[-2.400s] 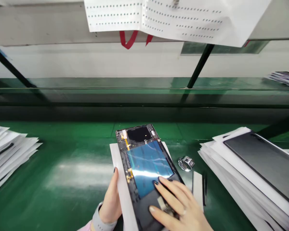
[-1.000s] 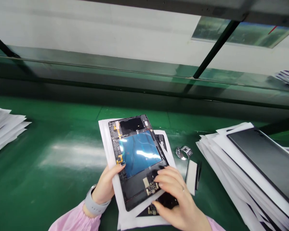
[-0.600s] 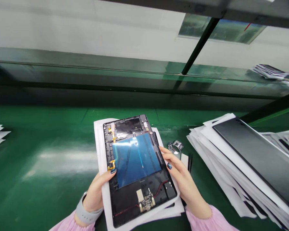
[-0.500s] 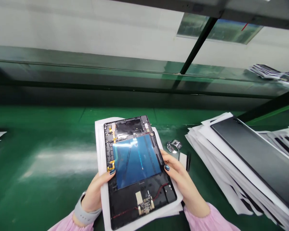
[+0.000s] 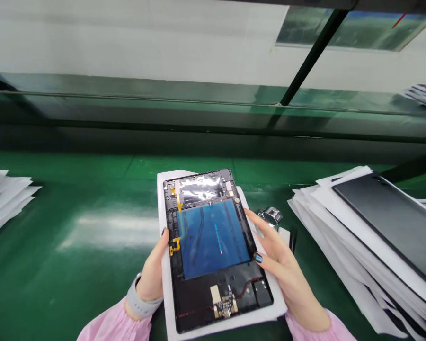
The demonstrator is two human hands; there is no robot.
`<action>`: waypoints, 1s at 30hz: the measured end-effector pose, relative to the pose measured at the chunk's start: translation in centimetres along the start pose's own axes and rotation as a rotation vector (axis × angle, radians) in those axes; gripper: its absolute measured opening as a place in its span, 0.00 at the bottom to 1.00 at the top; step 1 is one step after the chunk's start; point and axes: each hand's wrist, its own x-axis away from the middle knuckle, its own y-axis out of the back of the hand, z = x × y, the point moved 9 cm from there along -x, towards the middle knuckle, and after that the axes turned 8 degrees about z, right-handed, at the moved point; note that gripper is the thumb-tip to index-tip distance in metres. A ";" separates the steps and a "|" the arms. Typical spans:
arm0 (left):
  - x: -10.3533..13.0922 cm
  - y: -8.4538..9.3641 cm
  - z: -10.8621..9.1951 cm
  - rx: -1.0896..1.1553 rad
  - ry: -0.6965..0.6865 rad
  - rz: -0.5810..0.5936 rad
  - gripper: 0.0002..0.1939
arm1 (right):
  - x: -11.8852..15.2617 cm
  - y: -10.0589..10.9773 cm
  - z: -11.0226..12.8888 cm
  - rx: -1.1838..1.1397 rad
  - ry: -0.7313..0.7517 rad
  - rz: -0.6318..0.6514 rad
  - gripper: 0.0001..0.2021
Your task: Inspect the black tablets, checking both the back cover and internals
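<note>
Between my two hands is an opened tablet (image 5: 213,239), its inside facing up. A blue battery sheet fills its middle, with a small circuit board (image 5: 225,303) and thin red wires at the near end and orange ribbon cables (image 5: 175,246) along the left side. White foam sheets (image 5: 168,293) lie under it. My left hand (image 5: 154,267) grips the left edge, thumb along the rim and fingers hidden beneath. My right hand (image 5: 275,255) holds the right edge, thumb on the rim and forefinger along the side.
At the right, a dark tablet panel (image 5: 390,213) tops a stack of white sheets (image 5: 333,246). More white sheets (image 5: 7,199) lie at the far left. A shiny metal object (image 5: 271,215) rests on the green table (image 5: 92,265) beyond my right hand. A low ledge (image 5: 163,137) runs along the back.
The view has swung a little left, so everything sits further right. The tablet stays in both hands; my left thumb has slid from its face to the rim.
</note>
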 end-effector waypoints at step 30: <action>2.3 3.6 -2.9 -1.011 -0.047 -0.504 0.23 | 1.0 2.3 -0.7 -0.097 -0.162 -0.336 0.24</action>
